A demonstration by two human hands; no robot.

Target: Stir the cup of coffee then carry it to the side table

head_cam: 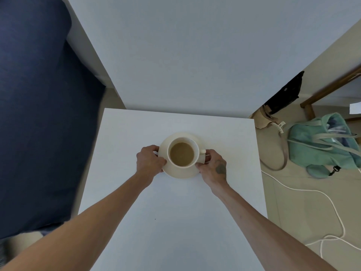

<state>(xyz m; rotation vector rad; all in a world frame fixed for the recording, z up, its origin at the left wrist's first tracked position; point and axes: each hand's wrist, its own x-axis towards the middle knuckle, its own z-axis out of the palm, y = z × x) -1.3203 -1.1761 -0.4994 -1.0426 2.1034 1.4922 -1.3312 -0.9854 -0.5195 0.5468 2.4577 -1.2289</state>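
A cream cup (182, 154) filled with light brown coffee stands on a cream saucer (180, 173), over a white side table (175, 212). My left hand (149, 160) grips the saucer's left rim. My right hand (214, 166) grips the saucer's right rim, beside the cup's handle (202, 152). I cannot tell whether the saucer touches the tabletop or hangs just above it. No spoon shows.
A white wall (185, 55) rises right behind the table. A dark blue bed or sofa (39, 114) lies to the left. On the floor at right are a teal bag (320, 141), a white cable (322, 194), a black object (285, 94) and a wooden chair leg (330, 89).
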